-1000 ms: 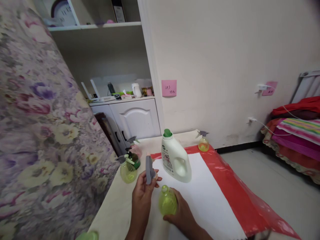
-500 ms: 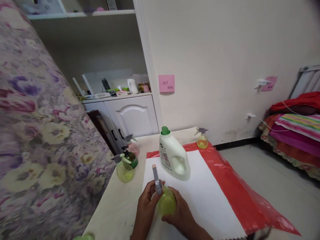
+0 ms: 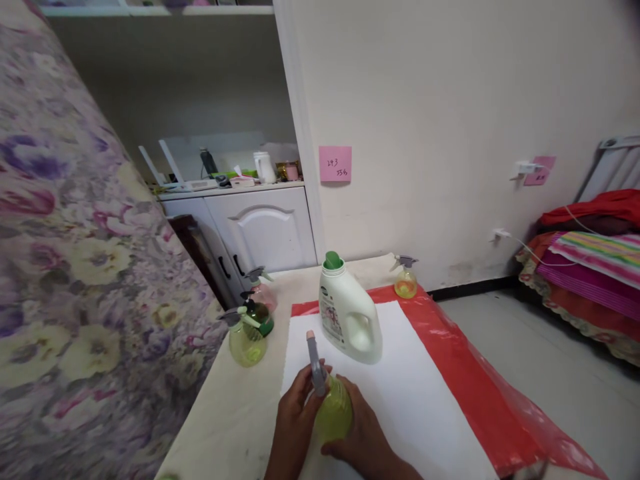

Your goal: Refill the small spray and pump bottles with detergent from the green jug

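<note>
My right hand wraps around a small yellow-green spray bottle standing on the white sheet. My left hand pinches the grey spray head, which sits on the bottle's neck with its nozzle pointing up and away. Just beyond stands a white detergent jug with a green cap.
Red plastic sheet lies under the white sheet on the beige table. Three spray bottles cluster at the left; another yellow spray bottle stands at the far edge. Floral curtain hangs at the left, a white cabinet behind, bedding at the right.
My left hand carried the grey spray head from beside the bottle onto its neck. The camera dipped slightly.
</note>
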`<state>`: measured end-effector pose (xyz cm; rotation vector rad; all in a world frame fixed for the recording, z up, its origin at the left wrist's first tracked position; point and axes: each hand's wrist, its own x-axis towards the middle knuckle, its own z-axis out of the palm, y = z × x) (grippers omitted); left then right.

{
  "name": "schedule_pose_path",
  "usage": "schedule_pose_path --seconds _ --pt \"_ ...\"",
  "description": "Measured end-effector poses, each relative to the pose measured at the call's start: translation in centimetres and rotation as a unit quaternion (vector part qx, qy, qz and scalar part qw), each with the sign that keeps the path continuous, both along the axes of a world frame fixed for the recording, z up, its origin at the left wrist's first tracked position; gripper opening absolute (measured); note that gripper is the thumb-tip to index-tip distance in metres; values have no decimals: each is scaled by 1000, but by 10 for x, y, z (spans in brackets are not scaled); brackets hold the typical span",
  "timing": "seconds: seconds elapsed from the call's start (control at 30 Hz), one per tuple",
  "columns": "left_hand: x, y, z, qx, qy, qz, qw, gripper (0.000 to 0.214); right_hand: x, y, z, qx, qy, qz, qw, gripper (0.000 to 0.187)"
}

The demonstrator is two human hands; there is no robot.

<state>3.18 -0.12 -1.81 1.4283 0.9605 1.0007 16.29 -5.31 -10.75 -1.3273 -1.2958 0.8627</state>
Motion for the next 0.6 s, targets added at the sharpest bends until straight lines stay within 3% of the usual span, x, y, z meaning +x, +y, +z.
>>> schedule_pose_path --seconds 0.1,0.23,0.4,0.6 --pt "-2 0 2 -16 -6 -11 1000 42 -2 0 2 -15 -2 0 1000 100" --pt "-6 -2 11 -14 -8 -16 1000 41 -6 -3 20 9 10 5 1000 92" --pt "-16 -6 23 6 -12 16 1000 42 -15 -11 43 31 -1 14 999 88" --pt "-26 -12 27 4 -29 35 999 40 -28 -18 53 50 -14 11 999 85"
